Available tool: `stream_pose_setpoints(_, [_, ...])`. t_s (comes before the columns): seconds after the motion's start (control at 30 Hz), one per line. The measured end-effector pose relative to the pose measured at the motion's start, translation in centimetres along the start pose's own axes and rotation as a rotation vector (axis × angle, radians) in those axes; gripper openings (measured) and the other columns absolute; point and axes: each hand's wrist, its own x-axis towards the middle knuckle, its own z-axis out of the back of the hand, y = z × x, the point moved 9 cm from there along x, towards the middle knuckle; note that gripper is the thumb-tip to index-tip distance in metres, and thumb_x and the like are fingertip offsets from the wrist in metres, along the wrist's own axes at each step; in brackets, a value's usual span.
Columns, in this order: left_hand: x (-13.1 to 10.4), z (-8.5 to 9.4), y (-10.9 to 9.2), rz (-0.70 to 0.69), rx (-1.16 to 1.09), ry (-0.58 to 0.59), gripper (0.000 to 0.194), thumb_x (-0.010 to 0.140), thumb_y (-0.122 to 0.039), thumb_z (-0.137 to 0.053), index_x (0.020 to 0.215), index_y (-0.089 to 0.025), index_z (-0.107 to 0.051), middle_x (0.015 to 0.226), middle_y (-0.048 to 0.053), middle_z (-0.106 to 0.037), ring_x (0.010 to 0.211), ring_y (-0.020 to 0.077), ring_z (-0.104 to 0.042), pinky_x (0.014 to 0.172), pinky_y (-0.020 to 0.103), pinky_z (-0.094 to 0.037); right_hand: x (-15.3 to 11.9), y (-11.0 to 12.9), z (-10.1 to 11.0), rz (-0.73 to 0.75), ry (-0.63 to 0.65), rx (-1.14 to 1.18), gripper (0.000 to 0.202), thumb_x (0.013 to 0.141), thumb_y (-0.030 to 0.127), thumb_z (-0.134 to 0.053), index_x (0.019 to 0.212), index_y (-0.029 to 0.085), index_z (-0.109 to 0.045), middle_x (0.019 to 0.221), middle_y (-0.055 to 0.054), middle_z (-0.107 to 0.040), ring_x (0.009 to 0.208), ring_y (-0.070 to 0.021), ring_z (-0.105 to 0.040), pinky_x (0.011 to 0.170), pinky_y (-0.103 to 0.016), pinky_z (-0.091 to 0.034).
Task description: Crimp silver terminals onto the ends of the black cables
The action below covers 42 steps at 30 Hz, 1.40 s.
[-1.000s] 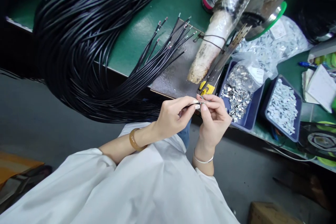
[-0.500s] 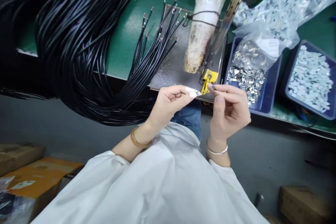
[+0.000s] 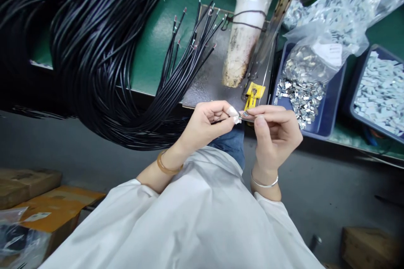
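My left hand point(image 3: 211, 124) is closed in a pinch, with white tape around its fingertips. Whatever it holds is too small to make out. Close against it, my right hand point(image 3: 274, 132) pinches a small shiny metal piece point(image 3: 245, 113) between thumb and fingers. The fingertips of both hands meet in front of a yellow clip-like fixture point(image 3: 254, 92) at the bench edge. To the right, a blue bin point(image 3: 335, 105) holds many small metal pieces point(image 3: 304, 103) like the one in my right hand.
Thick black cables point(image 3: 94, 50) hang over the bench edge on the left, their stripped ends on a dark board point(image 3: 202, 88). A plastic-wrapped white roll point(image 3: 244, 29) stands behind the fixture. Another bin point(image 3: 375, 132) of pale pieces and a clear bag point(image 3: 341, 12) lie right.
My right hand has brought the metal piece left and slightly down to my left fingertips. The gap between the hands has closed. The view has shifted slightly.
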Motion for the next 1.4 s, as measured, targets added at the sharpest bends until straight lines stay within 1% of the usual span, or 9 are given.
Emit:
stream_pose_setpoints(0.1, [0.1,-0.1,0.2,0.027,-0.016,0.013,0.013,0.074,-0.024,-0.076,0.071,-0.015,-0.066,0.054,-0.005,-0.044,0.050,0.0048,-0.036,0.047,0.018,-0.031,-0.1,-0.2,0.1,-0.007,-0.012,-0.033,0.006,0.092,0.019,-0.062,0.089,0.024,-0.063,0.093,0.001,-0.073,0.081,-0.0137,-0.073,0.071,-0.032,-0.064])
stream_pose_setpoints(0.2, [0.1,-0.3,0.0,0.024,-0.032,0.011,0.013,0.073,-0.022,-0.075,0.070,-0.015,-0.065,0.053,-0.006,-0.043,0.049,0.0044,-0.034,0.046,0.018,-0.029,-0.4,0.9,0.6,0.129,-0.073,-0.135,0.009,0.090,0.016,-0.065,0.092,0.025,-0.064,0.094,0.000,-0.075,0.086,-0.0169,-0.074,0.074,-0.036,-0.064])
stream_pose_setpoints(0.3, [0.2,-0.3,-0.4,-0.007,-0.053,0.004,0.012,0.074,-0.020,-0.073,0.071,-0.014,-0.064,0.057,-0.004,-0.050,0.050,0.0044,-0.037,0.047,0.018,-0.030,-0.7,2.0,0.6,0.249,-0.098,-0.228,0.018,0.085,0.012,-0.070,0.095,0.027,-0.068,0.095,0.001,-0.076,0.088,-0.0178,-0.074,0.075,-0.037,-0.063])
stream_pose_setpoints(0.53, [0.3,-0.5,-0.4,-0.023,-0.077,0.034,0.016,0.073,-0.019,-0.078,0.072,-0.013,-0.064,0.058,-0.005,-0.050,0.052,0.0041,-0.037,0.049,0.017,-0.034,0.0,-0.1,-0.1,0.052,0.059,-0.233,0.011,0.085,0.017,-0.074,0.092,0.027,-0.073,0.098,-0.001,-0.075,0.093,-0.0179,-0.073,0.084,-0.039,-0.064])
stream_pose_setpoints(0.7, [0.2,-0.8,-0.3,-0.047,-0.025,0.054,0.011,0.075,-0.015,-0.073,0.070,-0.013,-0.064,0.060,-0.004,-0.051,0.056,0.0053,-0.042,0.054,0.017,-0.037,-0.1,-0.7,-0.6,0.028,0.100,-0.210,0.010,0.085,0.016,-0.073,0.089,0.025,-0.071,0.099,-0.001,-0.074,0.092,-0.0171,-0.073,0.085,-0.038,-0.063])
stream_pose_setpoints(0.93, [0.3,-0.6,-0.4,-0.066,-0.036,0.006,0.004,0.077,-0.013,-0.069,0.075,-0.012,-0.066,0.052,-0.008,-0.039,0.047,0.0033,-0.028,0.044,0.018,-0.022,-1.0,2.5,0.4,0.399,-0.108,-0.389,0.019,0.082,0.007,-0.073,0.095,0.020,-0.069,0.101,-0.003,-0.077,0.092,-0.0166,-0.074,0.082,-0.032,-0.062])
stream_pose_setpoints(1.07, [0.7,-0.1,-0.5,-0.083,-0.050,-0.043,0.008,0.076,-0.016,-0.073,0.072,-0.012,-0.067,0.051,-0.007,-0.042,0.048,0.0035,-0.032,0.045,0.017,-0.025,-1.4,2.8,-0.4,0.460,-0.056,-0.419,0.019,0.084,0.008,-0.072,0.098,0.020,-0.069,0.099,-0.002,-0.078,0.089,-0.0153,-0.075,0.080,-0.030,-0.062])
stream_pose_setpoints(1.27, [1.3,0.1,-0.5,-0.106,-0.150,-0.045,0.014,0.077,-0.026,-0.078,0.078,-0.012,-0.075,0.068,0.000,-0.068,0.060,0.0065,-0.058,0.061,0.018,-0.048,-0.5,0.4,0.1,0.275,-0.083,-0.246,0.015,0.087,0.008,-0.066,0.095,0.021,-0.066,0.099,-0.003,-0.078,0.090,-0.0178,-0.076,0.079,-0.034,-0.063])
stream_pose_setpoints(1.4, [1.5,0.1,-0.5,-0.100,-0.157,-0.062,0.019,0.075,-0.030,-0.082,0.077,-0.012,-0.074,0.070,0.001,-0.071,0.064,0.0082,-0.063,0.067,0.019,-0.052,-0.4,0.8,-0.4,0.371,-0.036,-0.368,0.019,0.082,0.005,-0.071,0.091,0.021,-0.065,0.100,-0.003,-0.079,0.090,-0.0163,-0.076,0.080,-0.031,-0.063])
